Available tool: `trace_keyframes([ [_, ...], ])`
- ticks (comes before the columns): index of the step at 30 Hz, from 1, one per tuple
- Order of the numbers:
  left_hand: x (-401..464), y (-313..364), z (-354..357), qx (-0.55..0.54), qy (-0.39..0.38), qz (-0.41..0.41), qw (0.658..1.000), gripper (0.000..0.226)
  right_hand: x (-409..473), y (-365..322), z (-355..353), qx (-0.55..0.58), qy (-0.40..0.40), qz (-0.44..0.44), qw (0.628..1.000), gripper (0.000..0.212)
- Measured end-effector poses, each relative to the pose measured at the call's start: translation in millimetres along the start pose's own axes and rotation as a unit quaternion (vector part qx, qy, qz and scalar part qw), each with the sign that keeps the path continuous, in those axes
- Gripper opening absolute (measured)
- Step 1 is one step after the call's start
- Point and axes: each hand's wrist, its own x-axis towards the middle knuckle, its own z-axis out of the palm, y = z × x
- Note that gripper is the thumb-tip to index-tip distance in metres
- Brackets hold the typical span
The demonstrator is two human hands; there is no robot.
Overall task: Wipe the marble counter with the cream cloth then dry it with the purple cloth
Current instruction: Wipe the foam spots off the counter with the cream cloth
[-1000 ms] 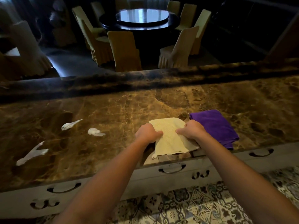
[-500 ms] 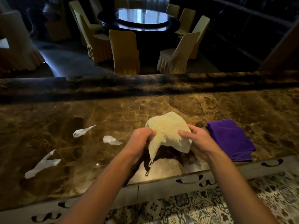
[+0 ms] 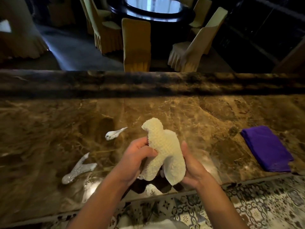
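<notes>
Both hands are on the cream cloth (image 3: 162,151) here, holding it bunched up in the air just over the near edge of the marble counter (image 3: 189,113). Our left hand (image 3: 137,158) has its fingers curled in and pinching the left side of the cloth, thumb on top. Our right hand (image 3: 192,166) is cupped under and around the right side, palm facing in, fingers partly closed on the fabric. The cloth is scrunched into a lumpy shape with one end poking up and away from us.

The purple cloth (image 3: 266,148) lies folded flat on the counter well off to the right, near the front edge, with nothing touching it. To the left of our hands there are two whitish smears (image 3: 79,169) (image 3: 115,133) on the brown veined stone, which is glossy and catches glare right under our hands. The back of the counter rises into a darker ledge (image 3: 148,83). Past that the room is dim: a round dark table with a glass top (image 3: 153,7), ringed by chairs in yellowish covers (image 3: 136,45). Patterned floor tile (image 3: 247,204) shows below the counter edge.

Compared with half a second back, the cloth is way more balled up and no corner dangles down, our hands have closed in tighter around it, and only two smears are in view.
</notes>
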Motion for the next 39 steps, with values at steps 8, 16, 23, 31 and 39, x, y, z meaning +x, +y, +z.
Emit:
trace_keyframes([
  [8,-31,11,-41,0.035,0.106,-0.009,0.994,0.041,13,-18,39,-0.225,0.082,-0.055,0.969,0.062],
  [16,-41,8,-43,0.115,0.234,-0.003,0.965,0.028,17,-21,55,-0.264,0.084,-0.095,0.956,0.027],
  [23,-30,7,-76,0.16,0.185,-0.039,0.969,0.033,21,-9,73,-0.273,0.103,-0.132,0.947,0.02],
  [31,-4,43,-178,0.364,0.121,-0.033,0.923,0.027,12,-43,66,-0.518,0.263,-0.338,0.741,0.037],
  [39,24,43,-320,0.691,0.175,-0.03,0.701,0.048,22,63,22,-0.776,0.298,-0.122,0.542,0.085],
])
